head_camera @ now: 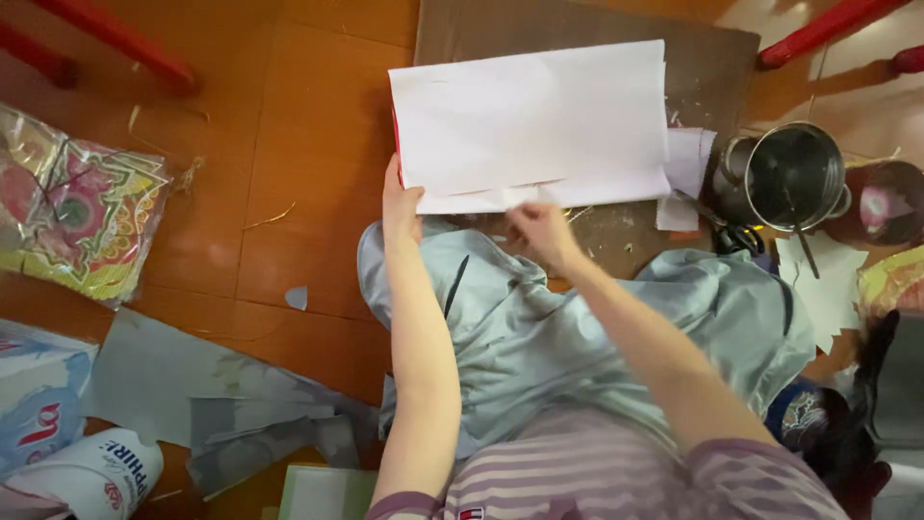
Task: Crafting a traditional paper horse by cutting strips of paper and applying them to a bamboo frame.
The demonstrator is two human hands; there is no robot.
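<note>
The left hand (400, 207) grips the near left corner of a stack of white paper (529, 120), thumb on top, where a thin red edge shows along the left side. The right hand (541, 231) pinches the near edge of the same paper near its middle, fingers closed on the sheet. The paper lies on a brown cardboard sheet (712, 67) on the wooden floor (308, 144), far from the person and just beyond the grey cloth (539, 327) spread over the lap. Small white scraps (685, 173) stick out from under the paper's right side. Right of them stands a metal pot (794, 178) with a thin stick in it, and scissors (736, 238) lie just near it. On the left, well apart, lies a colourful patterned packet (77, 217). Grey paper pieces (221, 404) lie on the floor at near left.
</note>
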